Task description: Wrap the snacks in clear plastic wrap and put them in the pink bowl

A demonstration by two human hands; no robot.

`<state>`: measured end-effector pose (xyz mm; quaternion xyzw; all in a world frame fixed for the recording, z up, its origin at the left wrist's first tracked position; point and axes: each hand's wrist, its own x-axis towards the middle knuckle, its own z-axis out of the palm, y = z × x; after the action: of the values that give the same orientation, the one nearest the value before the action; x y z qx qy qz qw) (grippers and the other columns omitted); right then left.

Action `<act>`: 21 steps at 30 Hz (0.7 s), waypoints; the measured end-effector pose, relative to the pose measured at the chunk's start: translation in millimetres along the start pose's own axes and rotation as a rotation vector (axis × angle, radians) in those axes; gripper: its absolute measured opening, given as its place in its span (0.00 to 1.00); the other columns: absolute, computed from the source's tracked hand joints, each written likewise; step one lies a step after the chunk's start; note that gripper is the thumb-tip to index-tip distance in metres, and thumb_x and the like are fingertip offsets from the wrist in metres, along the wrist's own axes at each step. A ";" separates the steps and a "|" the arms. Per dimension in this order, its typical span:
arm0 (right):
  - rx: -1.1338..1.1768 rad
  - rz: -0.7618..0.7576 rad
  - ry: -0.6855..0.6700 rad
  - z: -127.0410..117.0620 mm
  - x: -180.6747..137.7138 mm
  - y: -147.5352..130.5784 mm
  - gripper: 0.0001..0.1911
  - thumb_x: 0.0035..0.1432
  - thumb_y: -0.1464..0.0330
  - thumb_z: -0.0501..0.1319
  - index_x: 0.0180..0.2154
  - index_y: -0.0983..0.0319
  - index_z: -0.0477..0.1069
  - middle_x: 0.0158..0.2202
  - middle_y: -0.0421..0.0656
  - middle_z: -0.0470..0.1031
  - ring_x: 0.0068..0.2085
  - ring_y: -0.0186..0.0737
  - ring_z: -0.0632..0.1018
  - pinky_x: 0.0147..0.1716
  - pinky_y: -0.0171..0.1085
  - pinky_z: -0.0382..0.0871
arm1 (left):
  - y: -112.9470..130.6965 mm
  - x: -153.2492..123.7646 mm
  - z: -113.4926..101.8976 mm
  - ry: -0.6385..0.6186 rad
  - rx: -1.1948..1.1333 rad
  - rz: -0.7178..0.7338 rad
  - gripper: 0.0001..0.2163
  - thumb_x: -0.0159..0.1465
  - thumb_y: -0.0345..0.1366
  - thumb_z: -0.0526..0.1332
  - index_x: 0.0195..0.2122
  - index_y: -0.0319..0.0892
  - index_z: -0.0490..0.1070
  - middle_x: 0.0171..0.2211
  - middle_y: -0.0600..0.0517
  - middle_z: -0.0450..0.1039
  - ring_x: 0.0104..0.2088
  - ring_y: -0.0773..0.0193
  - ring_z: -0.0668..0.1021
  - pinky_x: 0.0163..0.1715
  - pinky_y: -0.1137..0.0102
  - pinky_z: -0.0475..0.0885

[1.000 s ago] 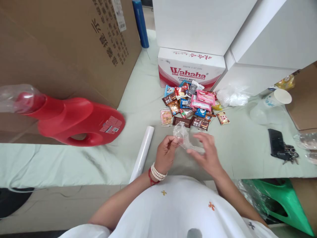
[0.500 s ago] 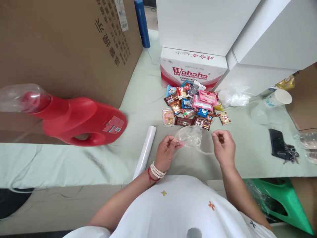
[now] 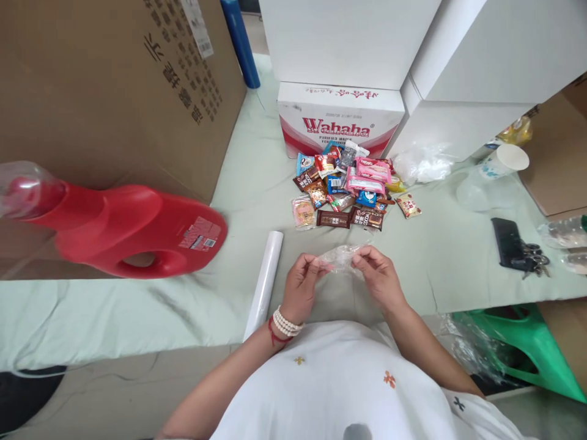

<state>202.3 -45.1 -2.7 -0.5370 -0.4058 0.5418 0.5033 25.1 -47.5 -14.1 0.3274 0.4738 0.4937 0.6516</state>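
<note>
Between my two hands stretches a clear plastic bag (image 3: 340, 259), thin and crumpled, with nothing visible inside. My left hand (image 3: 300, 286), with white beads and a red cord at the wrist, pinches its left end. At the other end, my right hand (image 3: 380, 278) is closed on it with thumb and fingers. Just beyond the bag lies a heap of wrapped snacks (image 3: 334, 219) in brown, pink, blue and red packets. One small cream and red packet (image 3: 408, 206) lies apart at the heap's right.
A white roll (image 3: 265, 284) lies left of my left hand, and a large red jug (image 3: 147, 229) lies farther left. Behind the snacks stands a Wahaha carton (image 3: 339, 119). To the right are a paper cup (image 3: 503, 162), a black phone (image 3: 507, 243) and keys (image 3: 535, 260).
My right hand has moved left to the bag and now grips its right end. The bag is drawn narrower between both hands. The whole view has shifted slightly.
</note>
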 end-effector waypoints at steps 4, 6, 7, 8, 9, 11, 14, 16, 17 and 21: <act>0.198 0.072 0.107 -20.3 -8.3 -7.1 0.16 0.54 0.54 0.72 0.34 0.57 0.73 0.36 0.40 0.75 0.36 0.36 0.76 0.40 0.38 0.76 | 1.0 2.1 -12.5 0.047 -0.109 -0.042 0.18 0.59 0.52 0.70 0.34 0.43 0.69 0.34 0.54 0.75 0.39 0.64 0.81 0.47 0.63 0.78; 0.261 0.129 0.117 -28.9 -12.6 -15.2 0.17 0.52 0.55 0.73 0.34 0.58 0.72 0.35 0.40 0.76 0.35 0.36 0.77 0.36 0.37 0.77 | 4.5 5.1 -18.3 0.060 -0.145 -0.041 0.18 0.58 0.51 0.72 0.34 0.43 0.68 0.33 0.55 0.76 0.38 0.65 0.81 0.44 0.65 0.79; 0.288 0.162 0.119 -32.0 -14.8 -19.2 0.17 0.51 0.56 0.74 0.33 0.58 0.72 0.33 0.39 0.76 0.34 0.35 0.77 0.34 0.35 0.77 | 6.3 6.5 -20.7 0.064 -0.159 -0.037 0.18 0.58 0.50 0.72 0.34 0.43 0.68 0.33 0.54 0.77 0.37 0.65 0.81 0.43 0.67 0.78; 0.319 0.198 0.121 -34.0 -16.9 -22.5 0.18 0.50 0.57 0.75 0.33 0.59 0.72 0.31 0.39 0.75 0.32 0.34 0.77 0.31 0.34 0.77 | 8.1 7.8 -22.6 0.065 -0.173 -0.036 0.18 0.58 0.49 0.72 0.34 0.43 0.68 0.33 0.54 0.77 0.37 0.65 0.81 0.42 0.67 0.78; 0.352 0.234 0.118 -34.8 -19.0 -25.1 0.18 0.48 0.58 0.76 0.33 0.59 0.72 0.29 0.38 0.74 0.29 0.33 0.76 0.29 0.32 0.76 | 9.6 8.9 -23.9 0.066 -0.189 -0.039 0.18 0.57 0.49 0.73 0.34 0.44 0.67 0.33 0.55 0.77 0.36 0.66 0.81 0.41 0.68 0.78; 0.419 0.303 0.093 -32.9 -23.3 -27.4 0.17 0.46 0.61 0.77 0.33 0.60 0.73 0.25 0.37 0.72 0.25 0.31 0.73 0.22 0.28 0.71 | 12.2 10.9 -25.7 0.077 -0.232 -0.050 0.18 0.57 0.47 0.73 0.34 0.44 0.66 0.33 0.56 0.77 0.34 0.67 0.81 0.39 0.68 0.79; 0.523 0.374 0.028 -25.2 -30.2 -25.9 0.15 0.45 0.65 0.76 0.33 0.60 0.73 0.27 0.38 0.75 0.20 0.25 0.64 0.13 0.23 0.59 | 17.8 16.0 -30.7 0.120 -0.308 -0.067 0.19 0.56 0.46 0.74 0.34 0.45 0.65 0.30 0.59 0.75 0.29 0.69 0.80 0.34 0.70 0.79; 0.573 0.402 -0.010 -20.8 -34.4 -23.2 0.13 0.47 0.67 0.75 0.32 0.60 0.73 0.33 0.40 0.79 0.18 0.22 0.57 0.11 0.22 0.54 | 24.3 22.1 -37.2 0.127 -0.337 -0.083 0.18 0.55 0.43 0.74 0.33 0.45 0.64 0.26 0.61 0.71 0.25 0.71 0.77 0.31 0.72 0.78; 0.581 0.408 -0.019 -19.7 -35.9 -21.5 0.12 0.48 0.67 0.74 0.32 0.60 0.73 0.35 0.41 0.80 0.18 0.22 0.55 0.11 0.22 0.53 | 28.3 25.4 -40.7 0.121 -0.335 -0.095 0.17 0.55 0.41 0.74 0.32 0.44 0.65 0.24 0.61 0.69 0.24 0.71 0.77 0.30 0.73 0.78; 0.522 0.401 0.012 -21.8 -34.6 -11.4 0.13 0.49 0.66 0.74 0.32 0.60 0.72 0.34 0.41 0.80 0.18 0.22 0.58 0.12 0.21 0.56 | 39.8 30.4 -45.5 0.117 -0.272 -0.142 0.16 0.56 0.41 0.74 0.34 0.44 0.66 0.24 0.59 0.70 0.26 0.68 0.79 0.33 0.69 0.79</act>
<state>222.3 -79.4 12.5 -0.4622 -0.1364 0.7127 0.5097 -29.0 -8.5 -2.8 0.1726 0.4614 0.5243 0.6945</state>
